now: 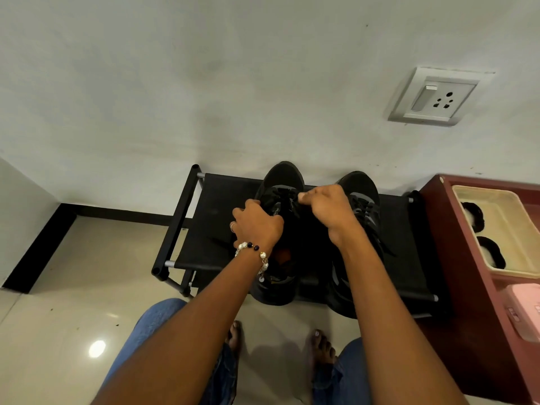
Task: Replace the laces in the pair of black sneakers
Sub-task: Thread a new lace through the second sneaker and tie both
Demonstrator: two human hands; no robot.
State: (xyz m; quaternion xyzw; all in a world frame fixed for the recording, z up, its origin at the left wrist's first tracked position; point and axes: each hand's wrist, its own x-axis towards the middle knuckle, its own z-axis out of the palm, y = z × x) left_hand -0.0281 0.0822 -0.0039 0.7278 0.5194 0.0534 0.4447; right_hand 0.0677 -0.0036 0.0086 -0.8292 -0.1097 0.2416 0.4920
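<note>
- Black fabric covered the top of the low rack [222, 206], which stood against the wall [204, 83] with its front rail facing the person.
- Two black sneakers stood side by side on that fabric, toes to the wall, heels hanging just over the front edge: the left sneaker [285, 176] and the right sneaker [361, 182].
- The left hand [257, 226] curled its fingers over the left sneaker's side near the tongue, gripping it; a beaded bracelet [252, 248] sat on the wrist.
- The right hand [327, 210] was clenched, thumb and forefinger pinching a black lace [287, 197] over the left sneaker's eyelets.
- The right sneaker was partly hidden behind the right forearm, its laces in place as far as could be seen.
- Bare fabric lay open on the rack left of the shoes; less showed on the right.
- A dark red cabinet [467, 287] stood just beside the rack's right end, holding a cream tray [496, 200].
- Tiled floor [73, 287] spread open to the left, edged by a black skirting strip.
- A wall socket [438, 96] sat well above the right sneaker.
</note>
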